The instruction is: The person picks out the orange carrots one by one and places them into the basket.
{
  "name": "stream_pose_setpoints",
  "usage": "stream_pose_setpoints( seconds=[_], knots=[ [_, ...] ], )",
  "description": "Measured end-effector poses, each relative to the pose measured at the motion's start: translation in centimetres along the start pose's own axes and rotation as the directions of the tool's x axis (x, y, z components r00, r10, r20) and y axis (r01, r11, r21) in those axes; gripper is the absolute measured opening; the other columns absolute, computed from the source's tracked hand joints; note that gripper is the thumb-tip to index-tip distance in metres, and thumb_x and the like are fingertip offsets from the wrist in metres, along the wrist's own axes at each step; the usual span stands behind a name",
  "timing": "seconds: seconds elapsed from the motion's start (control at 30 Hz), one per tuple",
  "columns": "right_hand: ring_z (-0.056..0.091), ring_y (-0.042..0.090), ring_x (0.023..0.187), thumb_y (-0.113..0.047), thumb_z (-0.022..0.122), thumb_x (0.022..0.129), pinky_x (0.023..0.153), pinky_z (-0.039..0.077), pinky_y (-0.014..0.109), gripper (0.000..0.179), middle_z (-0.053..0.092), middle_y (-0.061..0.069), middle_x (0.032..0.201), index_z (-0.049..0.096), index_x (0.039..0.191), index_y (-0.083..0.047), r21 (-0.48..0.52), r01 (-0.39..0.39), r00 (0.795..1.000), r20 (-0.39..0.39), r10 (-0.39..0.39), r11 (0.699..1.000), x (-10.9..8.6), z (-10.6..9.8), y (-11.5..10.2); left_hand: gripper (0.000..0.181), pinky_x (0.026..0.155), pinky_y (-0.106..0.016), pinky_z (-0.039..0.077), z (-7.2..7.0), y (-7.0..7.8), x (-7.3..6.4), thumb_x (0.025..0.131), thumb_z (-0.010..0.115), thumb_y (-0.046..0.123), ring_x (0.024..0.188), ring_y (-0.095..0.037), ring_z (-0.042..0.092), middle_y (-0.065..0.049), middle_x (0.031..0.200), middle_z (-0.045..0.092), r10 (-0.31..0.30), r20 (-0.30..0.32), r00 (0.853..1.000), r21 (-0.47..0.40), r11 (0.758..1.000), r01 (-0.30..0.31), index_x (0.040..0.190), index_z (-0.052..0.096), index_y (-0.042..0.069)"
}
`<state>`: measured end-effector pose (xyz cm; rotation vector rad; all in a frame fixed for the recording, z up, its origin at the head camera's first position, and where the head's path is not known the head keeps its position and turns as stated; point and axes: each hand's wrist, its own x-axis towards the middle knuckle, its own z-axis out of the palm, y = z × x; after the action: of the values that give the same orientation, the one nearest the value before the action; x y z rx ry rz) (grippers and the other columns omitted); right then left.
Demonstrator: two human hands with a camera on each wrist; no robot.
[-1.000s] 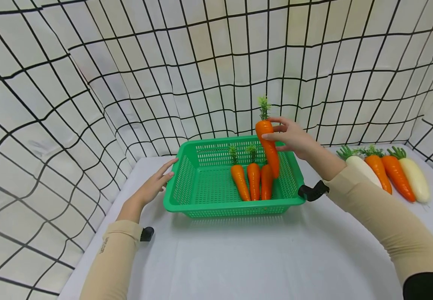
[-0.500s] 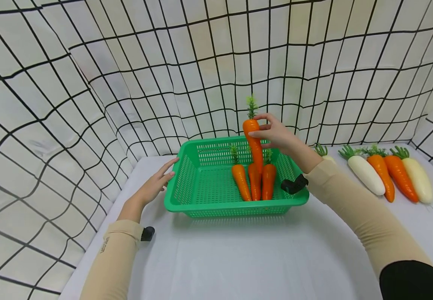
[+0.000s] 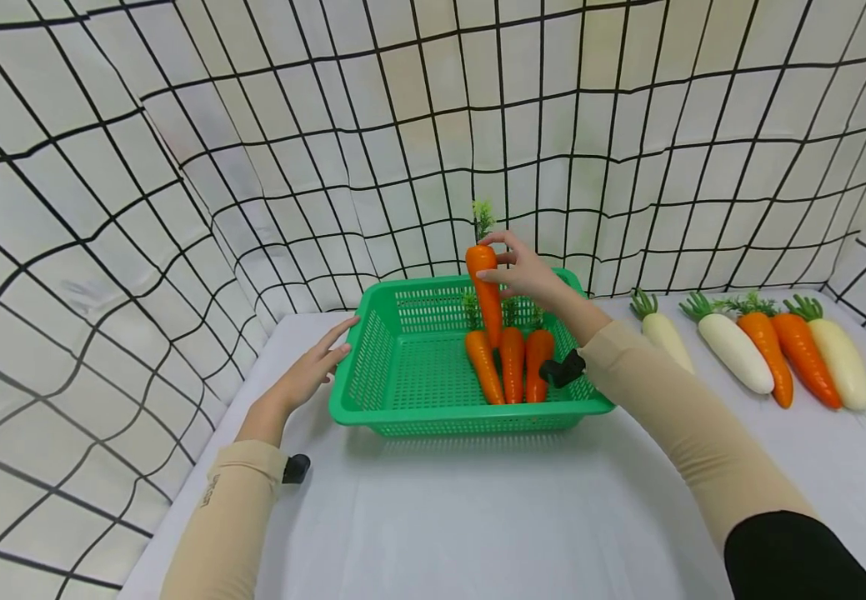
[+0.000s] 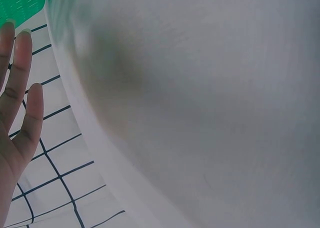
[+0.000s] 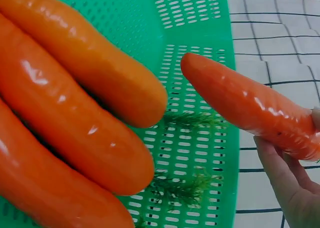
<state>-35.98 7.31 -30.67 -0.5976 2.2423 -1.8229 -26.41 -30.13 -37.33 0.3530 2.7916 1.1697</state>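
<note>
My right hand (image 3: 526, 271) pinches an orange carrot (image 3: 486, 287) near its leafy top. The carrot hangs tip down over the green basket (image 3: 470, 412). Beneath and beside it in the basket lie 3 more carrots (image 3: 539, 358) side by side, leaves toward the back wall. In the right wrist view the held carrot (image 5: 250, 105) points its tip toward the basket, apart from the lying carrots (image 5: 75, 93). My left hand (image 3: 305, 371) has its fingers extended, fingertips at the basket's left rim. The left wrist view shows those fingers (image 4: 21, 83) close to a green basket corner (image 4: 20, 5).
On the white table (image 3: 433, 517) to the right lie several vegetables: white radishes (image 3: 736, 354), a cream one (image 3: 841, 362) at the far end, and carrots (image 3: 803, 358) between them. A white wall with a black grid (image 3: 433, 150) rises behind the table and at both sides.
My right hand has carried the carrot leftward over the basket, from above the rightmost lying carrot to near the leftmost one. The left hand has stayed at the rim.
</note>
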Motion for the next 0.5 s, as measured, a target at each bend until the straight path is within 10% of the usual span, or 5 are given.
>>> stream_pose_setpoints(
  seconds=[0.5],
  knots=[
    [0.059,0.037,0.121,-0.006,0.067,0.100,0.088,0.057,0.046,0.058,0.040,0.025,0.149,0.047,0.154,-0.015,-0.202,-0.109,0.970,0.193,0.149,0.973,1.3,4.0,0.4,0.059,0.093,-0.061,0.043,0.1,0.0,0.0,0.111,0.034,0.043,0.099,-0.030,0.059,-0.021,0.124,0.063,-0.004,-0.003,1.000,0.009,1.000,0.004,0.166,0.018,0.027]
  ],
)
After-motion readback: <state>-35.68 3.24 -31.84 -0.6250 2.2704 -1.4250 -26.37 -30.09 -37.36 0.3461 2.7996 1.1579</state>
